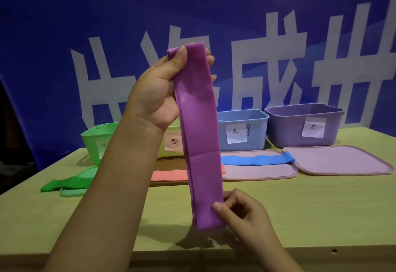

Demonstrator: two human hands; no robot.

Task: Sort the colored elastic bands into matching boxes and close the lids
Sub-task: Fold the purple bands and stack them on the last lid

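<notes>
Blue backdrop, hands [158, 87] stretching purple band [199, 134]

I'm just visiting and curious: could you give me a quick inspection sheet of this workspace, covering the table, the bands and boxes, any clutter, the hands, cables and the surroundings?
Surface: pale wooden table.
Job's things: purple band held upright in the air; blue band lying across a pink lid; pink band and green band lying in front of their boxes. Green box, blue box and purple box are open; another lid lies flat.
Clutter: nothing seen.
Hands: left hand grips the purple band's top; right hand pinches its bottom.
Cables: nothing seen.
Surroundings: blue banner with large white characters.
</notes>
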